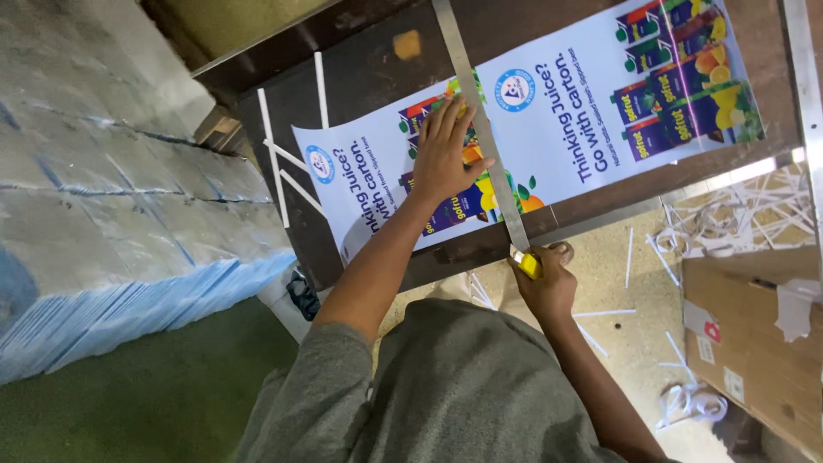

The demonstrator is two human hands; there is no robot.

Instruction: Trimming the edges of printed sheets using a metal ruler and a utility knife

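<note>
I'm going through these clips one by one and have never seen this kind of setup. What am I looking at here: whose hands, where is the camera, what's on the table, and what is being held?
There is no machine here. One camera sits on a person's head and looks down, so you see their own grey-sleeved arms from above.

The left hand presses flat on a long metal ruler, which lies across a printed poster showing juice cartons and fruit. The poster lies on a dark wooden table.

The right hand grips a yellow cutter at the ruler's near end, by the table edge.

Thin white paper strips lie on the table beside the poster, and more trimmings litter the floor, near a cardboard box. To the left is a stack of wrapped sheets.
</note>
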